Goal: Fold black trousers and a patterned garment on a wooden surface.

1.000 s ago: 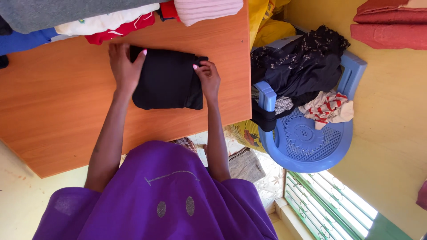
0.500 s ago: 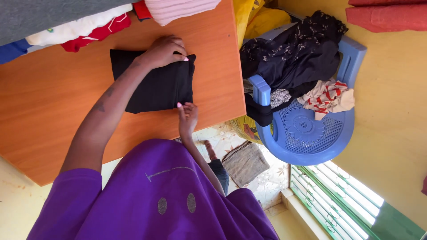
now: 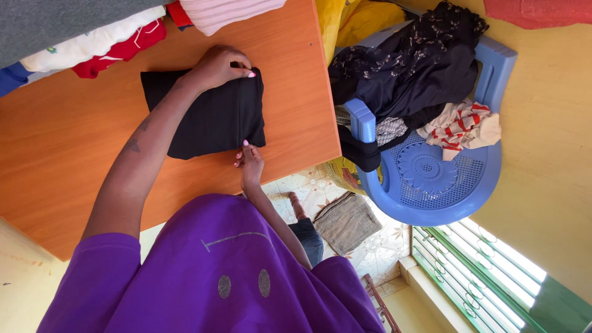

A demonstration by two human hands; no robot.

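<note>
A black folded garment (image 3: 209, 117) lies on the orange wooden table (image 3: 74, 166). My left hand (image 3: 219, 65) reaches across it and presses down with curled fingers on its far right corner. At the near right corner, my right hand (image 3: 250, 163) pinches the edge of the cloth with its fingertips, close to the table's front edge. My purple top fills the bottom of the view.
Folded clothes in grey, white, red, blue and pink (image 3: 92, 37) line the table's far edge. Right of the table stands a blue plastic chair (image 3: 444, 185) piled with dark clothes (image 3: 413, 68) and a red-striped cloth (image 3: 459, 126). A folded grey cloth (image 3: 345, 222) lies on the floor.
My left hand has crossed from the garment's left side to its far right corner. My right hand has come down to the near corner. The garment has shifted slightly left.
</note>
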